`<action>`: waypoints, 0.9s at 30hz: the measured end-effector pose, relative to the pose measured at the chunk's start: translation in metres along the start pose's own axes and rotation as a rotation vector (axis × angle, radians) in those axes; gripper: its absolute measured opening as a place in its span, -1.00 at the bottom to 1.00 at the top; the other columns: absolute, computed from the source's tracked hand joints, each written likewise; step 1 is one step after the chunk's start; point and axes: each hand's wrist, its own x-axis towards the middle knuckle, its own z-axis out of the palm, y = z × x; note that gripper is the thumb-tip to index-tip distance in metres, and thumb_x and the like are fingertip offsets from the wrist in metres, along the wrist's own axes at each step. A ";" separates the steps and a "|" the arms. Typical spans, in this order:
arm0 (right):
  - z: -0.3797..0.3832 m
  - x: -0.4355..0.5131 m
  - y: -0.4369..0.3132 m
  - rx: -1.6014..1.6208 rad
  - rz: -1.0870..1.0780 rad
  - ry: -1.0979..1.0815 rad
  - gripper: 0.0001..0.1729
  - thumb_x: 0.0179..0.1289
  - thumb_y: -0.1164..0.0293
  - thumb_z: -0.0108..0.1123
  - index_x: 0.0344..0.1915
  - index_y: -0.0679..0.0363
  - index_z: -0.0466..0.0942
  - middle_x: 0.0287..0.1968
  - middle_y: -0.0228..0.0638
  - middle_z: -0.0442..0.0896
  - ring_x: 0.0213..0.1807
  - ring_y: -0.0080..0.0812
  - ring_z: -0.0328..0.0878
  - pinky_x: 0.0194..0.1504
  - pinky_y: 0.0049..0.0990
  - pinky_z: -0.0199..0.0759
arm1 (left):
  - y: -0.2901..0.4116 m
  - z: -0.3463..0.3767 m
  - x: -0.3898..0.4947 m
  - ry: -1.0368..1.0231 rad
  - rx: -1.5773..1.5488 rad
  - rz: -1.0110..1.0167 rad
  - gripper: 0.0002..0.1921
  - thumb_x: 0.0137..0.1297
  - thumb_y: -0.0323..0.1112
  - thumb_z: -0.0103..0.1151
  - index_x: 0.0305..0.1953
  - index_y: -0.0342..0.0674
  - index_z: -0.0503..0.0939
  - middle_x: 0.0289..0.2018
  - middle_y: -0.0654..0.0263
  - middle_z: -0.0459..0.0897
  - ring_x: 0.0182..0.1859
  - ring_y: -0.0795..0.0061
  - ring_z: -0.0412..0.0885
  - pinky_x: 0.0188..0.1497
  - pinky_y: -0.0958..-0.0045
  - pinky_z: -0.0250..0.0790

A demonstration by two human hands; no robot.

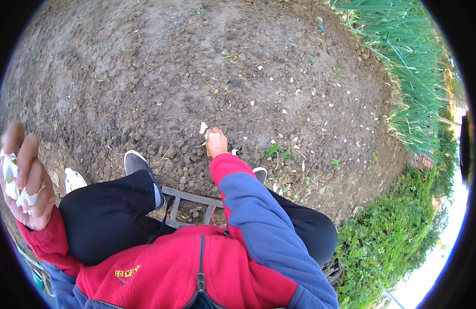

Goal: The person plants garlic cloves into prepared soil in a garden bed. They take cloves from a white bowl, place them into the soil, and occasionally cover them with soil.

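My left hand (33,193) is raised at the far left, its fingers curled around several white, papery pieces (10,172) that look like garlic cloves. My right hand (216,142) reaches down to the brown soil (176,77) between my feet, fingers bent together against the ground; whatever they may pinch is hidden. Just beyond its fingertips lies a white clove (203,128). Another white clove (234,151) rests near the right wrist. More white cloves are scattered over the soil to the right, some standing in loose rows.
A grey slatted frame (193,197) lies low between my legs. Beside my left knee is a white object (73,180), partly hidden. Small green seedlings (273,150) grow right of my hand. Tall green onion-like leaves (407,58) and leafy plants (380,239) border the plot.
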 end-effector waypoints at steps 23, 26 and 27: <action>0.005 0.005 -0.018 -0.083 0.134 -0.054 -0.82 -0.01 0.46 0.19 -0.34 0.25 0.60 -0.27 -0.15 0.60 -0.18 -0.14 0.59 -0.26 -0.29 0.57 | -0.006 0.001 0.009 0.010 -0.020 -0.081 -0.93 0.48 -0.43 -0.32 -0.21 -0.11 0.08 -0.39 0.13 0.27 -0.60 0.42 0.26 -0.73 0.46 0.20; 0.001 0.004 -0.010 -0.130 0.181 -0.049 -0.83 0.02 0.43 0.19 -0.35 0.24 0.61 -0.28 -0.16 0.61 -0.21 -0.17 0.60 -0.31 -0.30 0.57 | -0.015 -0.010 0.017 0.010 -0.027 -0.071 -0.95 0.50 -0.37 -0.32 -0.18 -0.13 0.09 -0.39 0.13 0.27 -0.60 0.42 0.29 -0.73 0.48 0.21; 0.002 0.006 -0.015 -0.135 0.179 -0.043 -0.84 0.04 0.43 0.18 -0.36 0.24 0.62 -0.28 -0.16 0.61 -0.21 -0.17 0.60 -0.32 -0.30 0.57 | -0.015 -0.008 0.014 0.026 -0.017 -0.051 -0.94 0.51 -0.35 -0.31 -0.17 -0.14 0.10 -0.39 0.14 0.28 -0.60 0.42 0.30 -0.73 0.49 0.22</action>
